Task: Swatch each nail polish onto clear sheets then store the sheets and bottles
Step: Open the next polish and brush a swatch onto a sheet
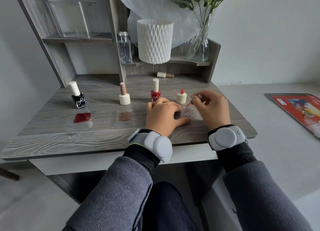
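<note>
**On the desk's right half, a brush meets a clear sheet**

Near the front right corner of the grey wood desk (69,137), the left hand (162,115) lies flat with its fingers spread, pressing on a clear sheet (191,115). The right hand (212,108) pinches a thin brush (188,104), its pink tip pointing down at the sheet.

Just behind the knuckles stand a pink-topped cream bottle (181,97) and a red bottle (155,92). Further left, a brown bottle (124,96) and a black bottle (78,97) stand well apart. A brownish swatch (124,116) and a dark red swatch (82,117) lie in front of them.

Bare wood runs along the front edge and the near left. A shelf unit (78,39) closes off the back, with a white pleated pot (155,40) and a glass vase (199,45) on its low ledge.
</note>
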A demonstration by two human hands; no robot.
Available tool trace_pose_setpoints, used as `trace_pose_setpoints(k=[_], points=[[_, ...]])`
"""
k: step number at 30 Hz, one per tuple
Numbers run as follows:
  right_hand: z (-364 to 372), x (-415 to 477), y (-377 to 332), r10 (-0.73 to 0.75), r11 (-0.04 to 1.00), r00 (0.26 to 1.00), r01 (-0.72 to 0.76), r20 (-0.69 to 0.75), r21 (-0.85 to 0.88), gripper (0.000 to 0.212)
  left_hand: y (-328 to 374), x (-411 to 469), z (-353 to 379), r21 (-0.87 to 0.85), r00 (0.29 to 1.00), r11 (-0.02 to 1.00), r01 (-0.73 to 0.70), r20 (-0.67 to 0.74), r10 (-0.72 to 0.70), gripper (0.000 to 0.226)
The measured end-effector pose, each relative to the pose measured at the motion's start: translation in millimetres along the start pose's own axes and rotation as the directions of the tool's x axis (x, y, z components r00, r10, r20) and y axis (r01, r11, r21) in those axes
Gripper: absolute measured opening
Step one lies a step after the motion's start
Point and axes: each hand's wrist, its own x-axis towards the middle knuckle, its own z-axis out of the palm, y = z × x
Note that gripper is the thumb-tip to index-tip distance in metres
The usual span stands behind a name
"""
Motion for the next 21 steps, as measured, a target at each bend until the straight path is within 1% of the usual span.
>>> trace_pose_setpoints(k=[5, 8, 11, 13, 15, 17, 19, 21], points=[[2.0, 0.1, 0.6, 0.004, 0.999, 0.991, 0.002, 0.13, -0.046, 0.011, -0.3, -0.1, 0.5, 0.002, 1.0, 1.0, -0.005, -0.004, 0.005, 0.053], [3.0, 0.4, 1.5, 0.01, 0.995, 0.987, 0.006, 0.158, -0.1, 0.009, -1.0, 0.1, 0.9, 0.003, 1.0, 1.0, -0.008, -0.01, 0.008, 0.052], [3.1, -0.1, 3.1, 0.044, 0.989, 0.993, -0.028, 0.113, -0.144, 0.009, -1.0, 0.2, 1.5, -0.007, 1.0, 1.0, -0.004, -0.009, 0.004, 0.052], [2.7, -0.4, 1.8, 0.064, 0.989, 0.996, -0.055, 0.061, -0.137, 0.015, -1.3, 0.3, 1.7, -0.008, 1.0, 1.0, -0.005, -0.01, 0.004, 0.053], [1.1, 0.2, 0.3, 0.072, 0.995, 0.997, -0.074, -0.025, -0.067, 0.024, -1.7, 0.6, 2.4, -0.005, 1.0, 1.0, -0.003, -0.011, 0.003, 0.054], [-0.8, 0.8, 0.1, 0.057, 0.998, 0.993, -0.058, -0.099, 0.001, 0.019, -2.3, 1.1, 3.1, -0.009, 1.0, 1.0, 0.004, -0.009, -0.004, 0.055], [-1.2, 0.5, -0.3, 0.032, 0.999, 0.995, -0.03, -0.099, 0.021, 0.012, -2.1, 1.1, 3.1, -0.014, 1.0, 1.0, 0.005, -0.01, -0.005, 0.054], [-0.2, 0.2, -0.6, 0.005, 1.0, 1.0, -0.005, -0.029, 0.003, 0.011, -1.4, 0.9, 2.7, -0.015, 1.0, 1.0, 0.002, -0.01, -0.002, 0.054]])
